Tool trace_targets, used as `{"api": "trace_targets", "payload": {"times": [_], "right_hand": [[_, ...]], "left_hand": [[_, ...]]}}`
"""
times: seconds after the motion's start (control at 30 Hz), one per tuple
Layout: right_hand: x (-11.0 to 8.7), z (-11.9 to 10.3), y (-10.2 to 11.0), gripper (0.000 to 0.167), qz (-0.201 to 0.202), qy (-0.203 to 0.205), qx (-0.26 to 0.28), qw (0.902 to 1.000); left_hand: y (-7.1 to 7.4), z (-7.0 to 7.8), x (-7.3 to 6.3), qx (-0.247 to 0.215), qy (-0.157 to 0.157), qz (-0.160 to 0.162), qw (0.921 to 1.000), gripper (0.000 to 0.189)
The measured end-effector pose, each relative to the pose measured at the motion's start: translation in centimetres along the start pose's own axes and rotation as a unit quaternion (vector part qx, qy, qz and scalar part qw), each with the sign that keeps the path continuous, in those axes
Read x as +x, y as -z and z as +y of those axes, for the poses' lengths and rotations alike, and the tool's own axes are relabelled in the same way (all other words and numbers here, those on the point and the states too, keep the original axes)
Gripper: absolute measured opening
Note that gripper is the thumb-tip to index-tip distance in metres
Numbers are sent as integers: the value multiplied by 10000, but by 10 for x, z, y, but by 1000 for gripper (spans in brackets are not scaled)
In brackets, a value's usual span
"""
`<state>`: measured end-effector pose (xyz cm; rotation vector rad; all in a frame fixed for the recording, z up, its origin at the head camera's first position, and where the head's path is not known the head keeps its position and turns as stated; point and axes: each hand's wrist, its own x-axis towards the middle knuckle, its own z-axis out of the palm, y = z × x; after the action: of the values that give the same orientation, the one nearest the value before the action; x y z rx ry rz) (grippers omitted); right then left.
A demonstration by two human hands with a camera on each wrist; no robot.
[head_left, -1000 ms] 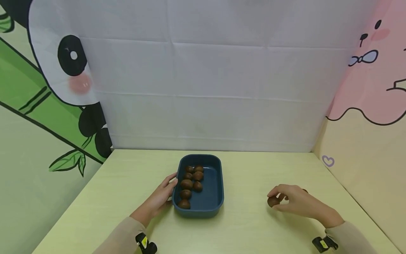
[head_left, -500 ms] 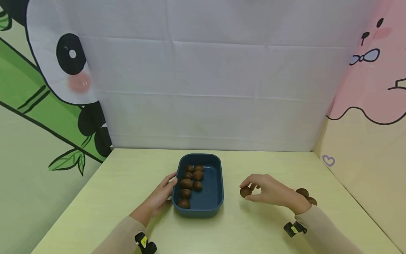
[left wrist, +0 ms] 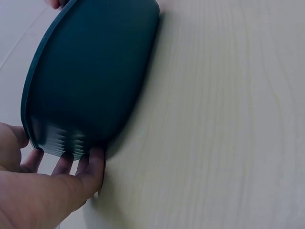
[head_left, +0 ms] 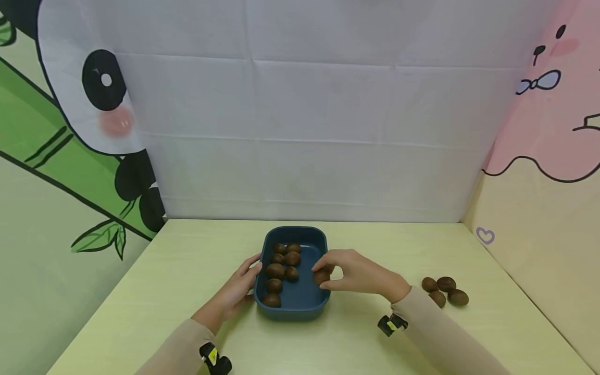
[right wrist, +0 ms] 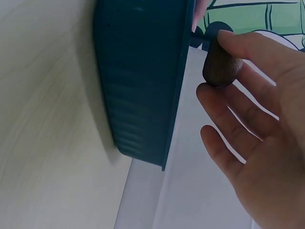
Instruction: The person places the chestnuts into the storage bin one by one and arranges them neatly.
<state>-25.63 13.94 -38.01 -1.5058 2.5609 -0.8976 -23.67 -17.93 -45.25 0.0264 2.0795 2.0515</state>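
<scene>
At the blue tray [head_left: 302, 299], right rim, head view: right hand [head_left: 358, 273] pinches a brown ball [head_left: 321, 278].
Tray's left half: eight more balls [head_left: 275, 271].
Table [head_left: 351, 344], right: four balls [head_left: 446, 284] clustered.
Left wrist view, tray wall: left hand [left wrist: 47, 191] against it, fingers extended; thumb's place hard to judge.
Right wrist view, ball: between thumb and fingers.

The tub [head_left: 300, 315] stands on the tabletop [head_left: 201, 250] before a sheet [head_left: 323, 130], nut-like pieces [head_left: 275, 271] inside along its left; four more pieces [head_left: 458, 297] lie well to the right.
</scene>
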Motion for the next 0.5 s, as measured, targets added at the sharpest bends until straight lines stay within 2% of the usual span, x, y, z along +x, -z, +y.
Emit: {"api": "trace_targets", "payload": {"times": [0.23,0.5], "right_hand": [[27,-2,-21,30,-327,26,-115,9994],[50,1,-42,28,-542,-123,-278,9981]], "left_hand": [[0,1,-1,25,13,-70,10000,57],[-1,2,-2,-26,34,13,10000,55]]}}
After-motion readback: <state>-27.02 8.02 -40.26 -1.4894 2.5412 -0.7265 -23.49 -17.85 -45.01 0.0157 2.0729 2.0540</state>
